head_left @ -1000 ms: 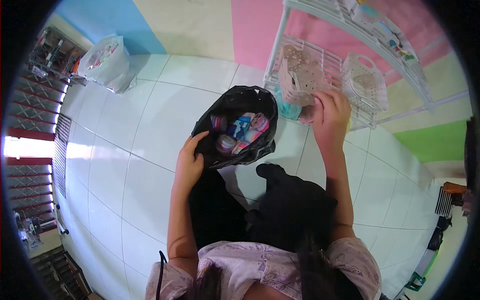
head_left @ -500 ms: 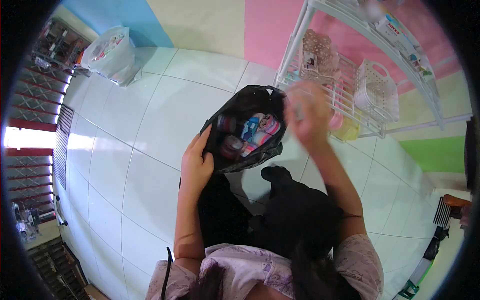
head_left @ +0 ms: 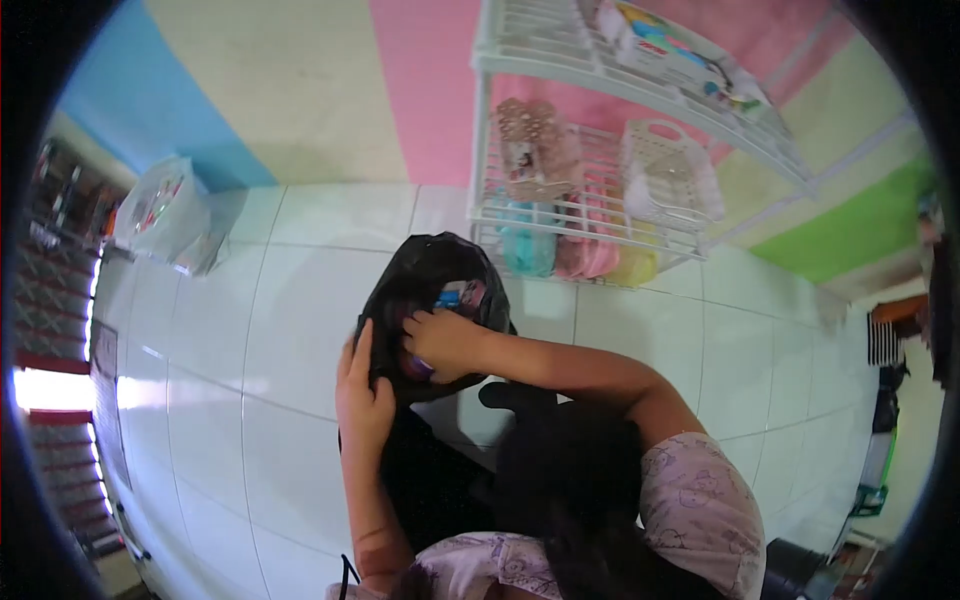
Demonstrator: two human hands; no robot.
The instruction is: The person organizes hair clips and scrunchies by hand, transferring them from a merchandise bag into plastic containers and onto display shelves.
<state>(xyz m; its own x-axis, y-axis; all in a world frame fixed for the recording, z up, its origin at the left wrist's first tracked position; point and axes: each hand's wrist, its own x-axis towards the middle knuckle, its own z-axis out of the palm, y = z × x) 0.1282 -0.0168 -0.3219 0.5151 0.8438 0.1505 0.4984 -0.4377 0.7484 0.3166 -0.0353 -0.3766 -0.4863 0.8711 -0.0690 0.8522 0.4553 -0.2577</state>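
And here's the black plastic bag [head_left: 420,258], mid-frame, mouth wide open, dark and crinkled, with small bundles [head_left: 462,294] in blue, pink and purple showing inside. Your left hand [head_left: 362,400] is clamped on its left rim; your right hand [head_left: 448,342] is down in the mouth, fingers among the contents, and whether they grip anything I cannot tell. The hands are apart, one each side of the opening. Under it all, glossy white floor tiles [head_left: 310,310] with thin dark joints. Upper right, a white wire rack [head_left: 590,228] bears a beige basket [head_left: 535,150] and a white basket [head_left: 675,185]. Behind, the wall [head_left: 300,100] runs blue, cream, pink and green. Upper left, a whitish carrier bag [head_left: 165,225] sits bulging.
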